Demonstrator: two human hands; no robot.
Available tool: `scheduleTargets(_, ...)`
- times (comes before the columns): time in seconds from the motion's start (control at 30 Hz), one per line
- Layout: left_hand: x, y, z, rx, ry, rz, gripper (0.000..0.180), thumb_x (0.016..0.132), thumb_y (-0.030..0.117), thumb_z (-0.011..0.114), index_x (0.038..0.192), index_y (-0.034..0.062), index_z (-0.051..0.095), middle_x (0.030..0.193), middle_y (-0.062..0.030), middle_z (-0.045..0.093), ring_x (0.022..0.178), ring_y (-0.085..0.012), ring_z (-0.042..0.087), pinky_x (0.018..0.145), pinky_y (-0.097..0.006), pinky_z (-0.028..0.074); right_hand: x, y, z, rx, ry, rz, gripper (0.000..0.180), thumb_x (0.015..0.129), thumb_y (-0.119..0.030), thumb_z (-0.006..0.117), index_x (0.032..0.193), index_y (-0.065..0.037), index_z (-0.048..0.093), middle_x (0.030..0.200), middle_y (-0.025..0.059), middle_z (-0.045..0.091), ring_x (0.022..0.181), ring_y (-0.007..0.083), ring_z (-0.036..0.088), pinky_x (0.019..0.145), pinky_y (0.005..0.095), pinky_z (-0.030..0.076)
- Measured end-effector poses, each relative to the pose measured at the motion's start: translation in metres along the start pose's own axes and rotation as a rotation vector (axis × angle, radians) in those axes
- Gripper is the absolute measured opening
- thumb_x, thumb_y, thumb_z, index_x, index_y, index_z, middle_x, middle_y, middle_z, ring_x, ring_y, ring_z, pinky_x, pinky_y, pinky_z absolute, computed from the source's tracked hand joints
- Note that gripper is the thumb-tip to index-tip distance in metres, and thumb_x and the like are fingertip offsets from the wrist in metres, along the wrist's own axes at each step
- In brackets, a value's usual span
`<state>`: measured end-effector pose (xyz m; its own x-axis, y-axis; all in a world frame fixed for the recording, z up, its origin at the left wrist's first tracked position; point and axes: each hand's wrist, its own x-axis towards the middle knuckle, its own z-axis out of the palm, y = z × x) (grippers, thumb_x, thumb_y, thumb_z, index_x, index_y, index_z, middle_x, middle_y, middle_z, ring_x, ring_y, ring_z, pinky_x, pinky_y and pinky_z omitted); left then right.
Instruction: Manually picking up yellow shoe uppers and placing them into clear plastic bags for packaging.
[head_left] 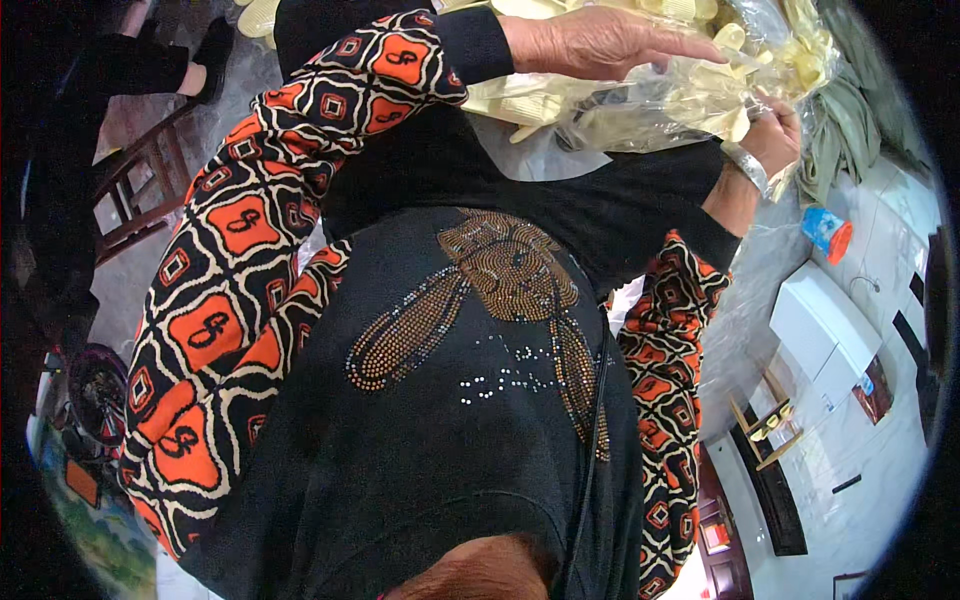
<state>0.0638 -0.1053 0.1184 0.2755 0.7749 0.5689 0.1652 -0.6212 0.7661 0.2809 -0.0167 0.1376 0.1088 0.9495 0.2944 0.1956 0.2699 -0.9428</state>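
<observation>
A clear plastic bag (690,105) lies crumpled over my lap, with pale yellow ribbed pieces (540,103) shaped like slipper soles in and around it. My left hand (610,45) reaches across from the left, its fingers stretched out and resting along the top of the bag. At the bag's right side, my right hand (775,140) has its fingers closed on the plastic; the fingertips are partly hidden by it. A silver bracelet (748,166) circles my right wrist.
More pale yellow pieces (258,20) lie on the floor at the upper left. Greyish-green cloth (845,130) hangs beside my right hand. A blue and orange container (828,235) and a white cabinet (815,315) are at the right. A wooden frame (140,190) and another person's foot (212,60) are at the left.
</observation>
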Motion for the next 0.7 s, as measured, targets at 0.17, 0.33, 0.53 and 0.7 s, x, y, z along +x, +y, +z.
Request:
scheduleTargets(0.17, -0.008, -0.02, 0.005, 0.089, -0.018, 0.118, 0.031, 0.079, 0.002, 0.041, 0.104, 0.0117, 0.056, 0.098, -0.0162, 0.057, 0.089, -0.0298, 0.056, 0.073, -0.032, 0.044, 0.007, 0.012, 0.001, 0.292, 0.004, 0.132, 0.01, 0.062, 0.01, 0.051, 0.064, 0.001, 0.054, 0.064, 0.0121, 0.057, 0.056, 0.0187, 0.057, 0.052, 0.0274, 0.048)
scheduleTargets(0.33, -0.002, -0.006, 0.002, 0.026, -0.177, -0.204, 0.016, 0.077, 0.017, 0.053, 0.088, 0.0063, 0.059, 0.086, -0.0151, 0.058, 0.077, -0.0297, 0.057, 0.063, -0.034, 0.045, 0.021, 0.043, -0.023, 0.059, -0.035, -0.182, 0.011, 0.063, 0.01, 0.05, 0.069, 0.002, 0.054, 0.068, 0.0134, 0.057, 0.056, 0.0212, 0.058, 0.051, 0.0306, 0.05)
scheduleTargets(0.53, -0.001, 0.014, 0.002, 0.176, -0.153, -0.252, 0.044, 0.062, 0.042, 0.07, 0.082, 0.0045, 0.058, 0.075, -0.0143, 0.056, 0.071, -0.0304, 0.057, 0.059, -0.037, 0.045, 0.024, 0.067, -0.028, 0.11, 0.138, -0.103, 0.008, 0.066, 0.007, 0.054, 0.073, 0.002, 0.055, 0.07, 0.012, 0.057, 0.056, 0.0198, 0.057, 0.05, 0.0301, 0.05)
scheduleTargets(0.7, -0.012, -0.007, 0.017, 0.395, -0.219, -0.157, 0.024, 0.066, 0.027, 0.063, 0.073, 0.0053, 0.057, 0.072, -0.0134, 0.054, 0.068, -0.0328, 0.056, 0.058, -0.04, 0.045, 0.019, 0.05, -0.021, 0.29, 0.121, 0.101, 0.007, 0.064, 0.005, 0.056, 0.071, 0.002, 0.056, 0.068, 0.0105, 0.057, 0.055, 0.0184, 0.056, 0.051, 0.0284, 0.049)
